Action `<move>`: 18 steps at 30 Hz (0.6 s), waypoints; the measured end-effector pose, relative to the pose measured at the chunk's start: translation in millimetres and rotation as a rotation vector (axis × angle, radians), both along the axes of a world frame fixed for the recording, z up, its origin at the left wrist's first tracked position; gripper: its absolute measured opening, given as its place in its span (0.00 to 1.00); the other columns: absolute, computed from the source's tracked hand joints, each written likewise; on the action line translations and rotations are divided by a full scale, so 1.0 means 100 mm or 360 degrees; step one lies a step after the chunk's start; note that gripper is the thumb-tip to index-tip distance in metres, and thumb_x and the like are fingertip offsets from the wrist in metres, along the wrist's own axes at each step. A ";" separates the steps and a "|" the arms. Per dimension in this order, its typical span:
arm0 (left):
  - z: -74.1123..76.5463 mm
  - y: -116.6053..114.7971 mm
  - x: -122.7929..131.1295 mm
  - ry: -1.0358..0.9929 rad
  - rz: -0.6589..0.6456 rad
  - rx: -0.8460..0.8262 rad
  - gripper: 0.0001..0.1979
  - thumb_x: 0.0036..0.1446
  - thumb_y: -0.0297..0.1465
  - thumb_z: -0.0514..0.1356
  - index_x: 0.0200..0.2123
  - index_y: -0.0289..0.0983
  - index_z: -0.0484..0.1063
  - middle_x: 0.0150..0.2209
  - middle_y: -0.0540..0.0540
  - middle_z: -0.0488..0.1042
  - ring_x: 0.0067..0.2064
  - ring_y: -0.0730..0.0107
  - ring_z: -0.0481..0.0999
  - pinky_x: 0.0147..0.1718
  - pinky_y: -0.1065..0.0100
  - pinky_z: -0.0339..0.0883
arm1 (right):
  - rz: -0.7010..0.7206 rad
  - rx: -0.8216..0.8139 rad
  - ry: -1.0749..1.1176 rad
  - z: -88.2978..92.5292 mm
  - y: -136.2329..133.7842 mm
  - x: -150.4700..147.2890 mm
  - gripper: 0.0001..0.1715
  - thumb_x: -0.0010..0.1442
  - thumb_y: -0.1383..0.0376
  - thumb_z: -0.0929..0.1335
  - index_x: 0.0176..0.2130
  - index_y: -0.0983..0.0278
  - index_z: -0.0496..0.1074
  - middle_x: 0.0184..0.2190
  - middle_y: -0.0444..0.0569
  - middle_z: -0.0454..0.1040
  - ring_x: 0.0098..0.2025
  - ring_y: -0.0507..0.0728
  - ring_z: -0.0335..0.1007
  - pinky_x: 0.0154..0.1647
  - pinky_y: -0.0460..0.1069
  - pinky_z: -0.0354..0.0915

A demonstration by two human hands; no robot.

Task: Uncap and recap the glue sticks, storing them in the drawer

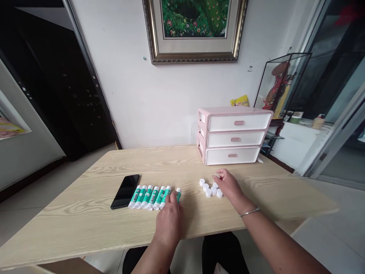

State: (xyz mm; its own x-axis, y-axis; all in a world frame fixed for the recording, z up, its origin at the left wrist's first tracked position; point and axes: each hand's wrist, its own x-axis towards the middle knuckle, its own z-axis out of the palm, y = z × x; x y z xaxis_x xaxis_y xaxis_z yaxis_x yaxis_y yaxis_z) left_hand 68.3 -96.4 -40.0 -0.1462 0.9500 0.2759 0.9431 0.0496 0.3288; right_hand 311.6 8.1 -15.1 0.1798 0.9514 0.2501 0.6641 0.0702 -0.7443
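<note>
A row of green-and-white glue sticks (147, 197) lies side by side on the wooden table. At the row's right end, my left hand (170, 217) has its fingers closed around one glue stick (178, 192), whose white top sticks out past them; the hand hides its lower part. Over to the right, my right hand (227, 185) pinches a small white cap (217, 176) between thumb and fingertips. Several loose white caps (208, 192) are scattered just left of and below that hand.
A black phone (124, 191) lies flat against the row's left end. Behind the caps stands a pink-and-white drawer unit (235, 139). The table's front edge (94, 249) runs above my knees. A framed picture (195, 53) hangs on the wall.
</note>
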 end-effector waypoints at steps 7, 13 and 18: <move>0.05 0.02 0.01 0.0379 0.0077 -0.0043 0.14 0.68 0.27 0.53 0.54 0.37 0.71 0.49 0.38 0.76 0.32 0.65 0.83 0.24 0.71 0.70 | 0.0114 0.0004 -0.0093 -0.15 0.16 -0.13 0.03 0.58 0.64 0.68 0.34 0.61 0.73 0.31 0.46 0.79 0.33 0.55 0.73 0.34 0.46 0.62; 0.15 -0.03 -0.03 0.0382 0.0057 0.0003 0.14 0.69 0.28 0.51 0.52 0.36 0.72 0.51 0.35 0.76 0.33 0.62 0.83 0.22 0.70 0.69 | 0.0254 0.0017 -0.0122 -0.19 0.06 -0.20 0.10 0.61 0.62 0.66 0.33 0.62 0.75 0.30 0.47 0.80 0.31 0.55 0.73 0.31 0.47 0.62; 0.14 -0.06 -0.11 0.0237 0.0077 0.0076 0.12 0.70 0.31 0.51 0.47 0.37 0.74 0.51 0.38 0.76 0.33 0.65 0.82 0.23 0.71 0.67 | 0.0268 0.0146 -0.0146 -0.14 -0.08 -0.24 0.13 0.63 0.60 0.65 0.37 0.62 0.78 0.36 0.50 0.81 0.41 0.59 0.75 0.44 0.51 0.67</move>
State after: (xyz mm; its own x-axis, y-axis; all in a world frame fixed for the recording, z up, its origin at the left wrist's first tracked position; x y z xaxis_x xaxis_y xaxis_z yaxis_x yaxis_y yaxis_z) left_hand 57.0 -102.8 -26.0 -0.1456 0.9282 0.3423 0.9784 0.0839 0.1888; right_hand 287.4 0.2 -28.9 -0.0074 0.9385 0.3453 0.7018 0.2508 -0.6667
